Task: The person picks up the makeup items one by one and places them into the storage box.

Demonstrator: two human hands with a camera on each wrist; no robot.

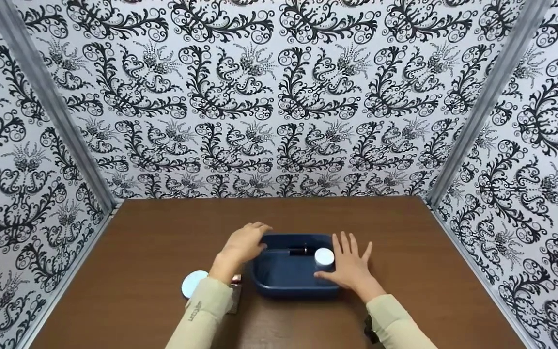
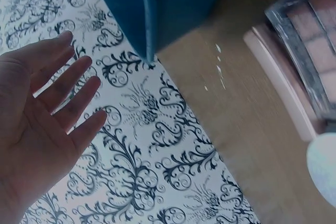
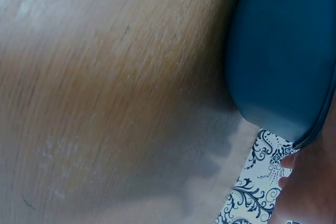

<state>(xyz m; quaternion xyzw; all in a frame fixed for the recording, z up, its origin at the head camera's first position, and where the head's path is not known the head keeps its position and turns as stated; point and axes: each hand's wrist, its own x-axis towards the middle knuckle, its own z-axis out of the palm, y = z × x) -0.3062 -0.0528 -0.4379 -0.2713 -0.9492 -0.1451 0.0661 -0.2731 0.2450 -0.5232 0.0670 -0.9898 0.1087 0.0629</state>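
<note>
A dark blue tray (image 1: 296,292) stands on the table, holding a white-topped jar (image 1: 324,257) and a black cosmetic tube (image 1: 299,251). My left hand (image 1: 242,247) is at the tray's left side, fingers loosely bent. In the left wrist view that hand (image 2: 50,108) holds nothing and appears apart from the tray (image 2: 178,3). Over the tray's right side, my right hand (image 1: 351,266) spreads its fingers, the thumb close to the jar. Whether it touches the jar or rim I cannot tell. The right wrist view shows mostly the tray's outer wall (image 3: 283,51).
Left of the tray, partly behind my left forearm, lie a pale round object (image 1: 194,283) and a makeup palette (image 2: 317,40) with a rose-gold case (image 2: 283,82) beside it. Patterned wall panels (image 1: 269,97) enclose the brown table (image 1: 162,228) at back and sides.
</note>
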